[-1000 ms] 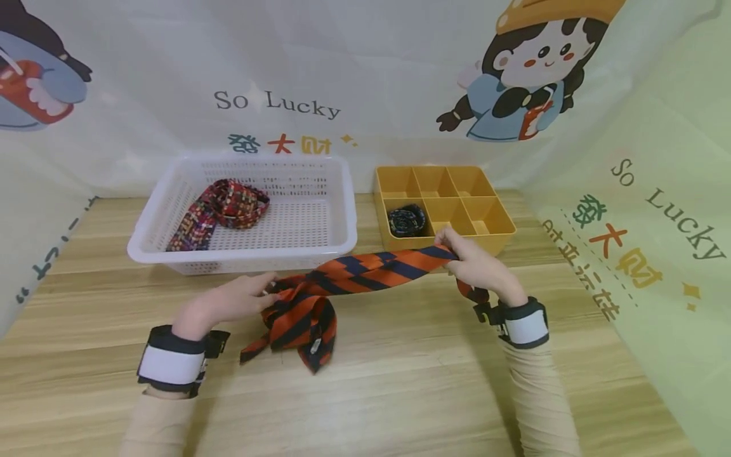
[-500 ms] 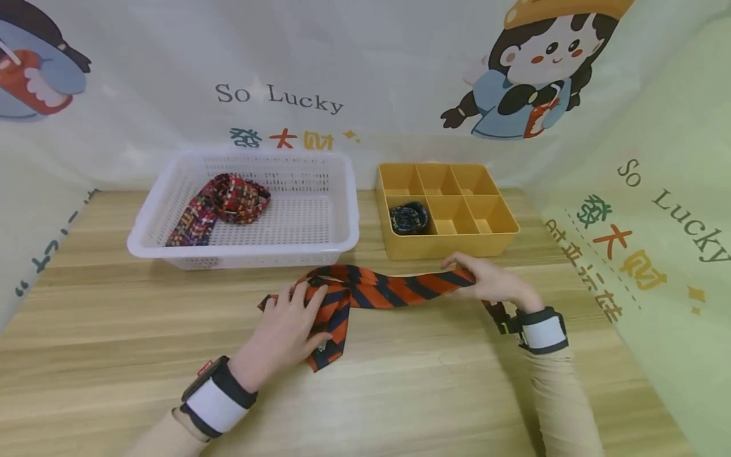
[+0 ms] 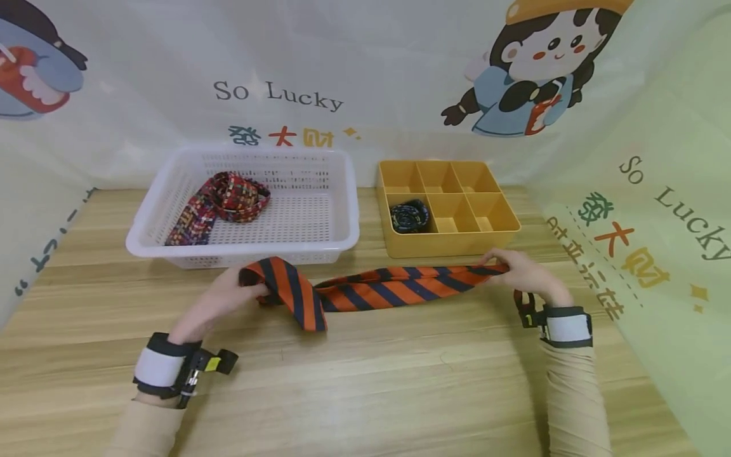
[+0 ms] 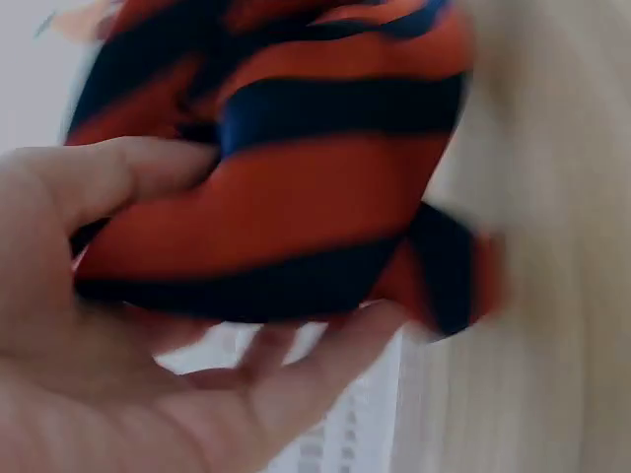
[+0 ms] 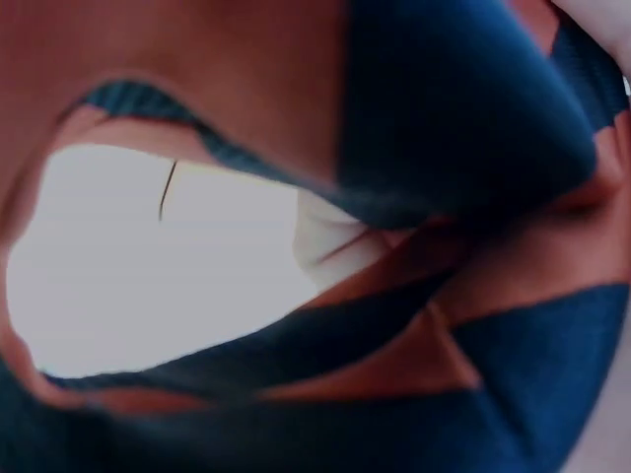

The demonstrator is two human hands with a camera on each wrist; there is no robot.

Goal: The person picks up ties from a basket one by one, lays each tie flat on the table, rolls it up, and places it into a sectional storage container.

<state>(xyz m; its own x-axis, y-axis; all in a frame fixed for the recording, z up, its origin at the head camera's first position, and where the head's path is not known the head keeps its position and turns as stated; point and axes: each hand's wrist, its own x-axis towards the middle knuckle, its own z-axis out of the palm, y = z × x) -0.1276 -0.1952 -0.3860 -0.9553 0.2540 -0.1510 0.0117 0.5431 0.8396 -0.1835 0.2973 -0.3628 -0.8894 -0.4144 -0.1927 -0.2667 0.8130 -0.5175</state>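
An orange and navy striped necktie stretches between my two hands, low over the table in front of the basket and the box. At its left end my left hand pinches a folded bunch, from which a flap hangs down. The left wrist view shows thumb and fingers on either side of the striped cloth, slightly blurred. My right hand pinches the right end, its fingertips partly behind the fabric. Looped striped cloth fills the right wrist view and hides most of that hand.
Behind the left hand stands a white perforated basket holding a multicoloured necktie, partly rolled. To its right is a yellow compartment box, with a rolled dark necktie in its front left compartment. Printed cloth hangs behind and at the sides.
My left hand first came down over the bunched tie, then moved left and lifted a folded part of it. My right hand shifted right, drawing the tie out straighter.
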